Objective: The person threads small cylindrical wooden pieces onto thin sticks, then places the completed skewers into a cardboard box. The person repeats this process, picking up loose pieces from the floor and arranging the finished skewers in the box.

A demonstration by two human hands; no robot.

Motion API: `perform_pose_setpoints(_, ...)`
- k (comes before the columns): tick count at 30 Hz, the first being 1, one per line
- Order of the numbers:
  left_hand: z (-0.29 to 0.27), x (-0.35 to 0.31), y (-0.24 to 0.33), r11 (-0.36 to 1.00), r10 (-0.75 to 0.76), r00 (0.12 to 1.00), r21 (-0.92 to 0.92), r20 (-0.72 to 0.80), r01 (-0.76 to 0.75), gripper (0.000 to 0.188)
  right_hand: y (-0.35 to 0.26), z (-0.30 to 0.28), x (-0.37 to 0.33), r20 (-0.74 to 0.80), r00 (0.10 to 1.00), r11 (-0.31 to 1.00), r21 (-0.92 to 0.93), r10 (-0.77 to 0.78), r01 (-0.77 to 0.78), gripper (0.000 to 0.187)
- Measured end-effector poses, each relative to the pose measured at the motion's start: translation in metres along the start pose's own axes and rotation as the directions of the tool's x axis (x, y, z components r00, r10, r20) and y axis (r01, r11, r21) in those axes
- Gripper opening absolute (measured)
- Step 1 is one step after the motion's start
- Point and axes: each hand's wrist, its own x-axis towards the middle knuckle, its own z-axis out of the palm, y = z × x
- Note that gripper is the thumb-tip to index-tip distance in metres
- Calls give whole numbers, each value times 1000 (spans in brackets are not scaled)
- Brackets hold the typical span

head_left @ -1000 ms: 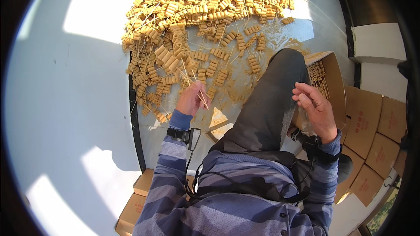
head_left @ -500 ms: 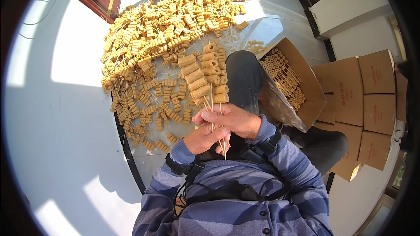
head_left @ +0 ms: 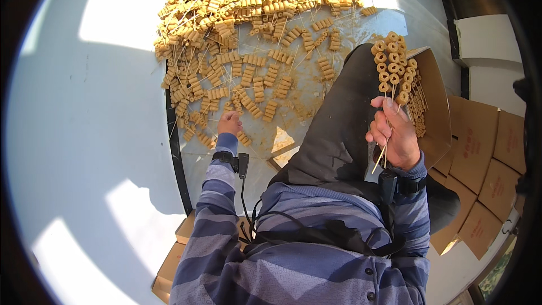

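My right hand (head_left: 395, 135) is closed round the thin wooden sticks of several skewers (head_left: 393, 68). Each is threaded with tan, hollow rolled pieces, their round ends showing. The bunch points away from me, above the near side of an open carton (head_left: 436, 87) holding more such skewers (head_left: 418, 107). My left hand (head_left: 230, 122) is down among loose skewers (head_left: 248, 103) at the near edge of the pile. Its fingers are curled, and whatever lies between them is hidden.
A large heap of skewers (head_left: 265, 0) covers the floor ahead. My bent leg (head_left: 333, 118) lies between the loose skewers and the open carton. Closed cartons (head_left: 480, 147) are stacked at the right. Another carton (head_left: 169, 265) stands at my lower left.
My hands have parted. The right has carried the bunch of skewers rightward to the open carton, while the left has let go and moved left to the loose skewers. The view has shifted.
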Motion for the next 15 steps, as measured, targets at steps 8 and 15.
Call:
perform_pose_setpoints(8, 34, 86, 15, 485, 567, 798, 702, 202, -522, 31, 6, -1, 14, -46, 999, 999, -26, 22, -23, 35)
perform_pose_setpoints(15, 87, 114, 27, 259, 223, 954, 931, 200, -255, 45, 2, 0, 12, -129, 991, 994, -92, 39, -51, 34)
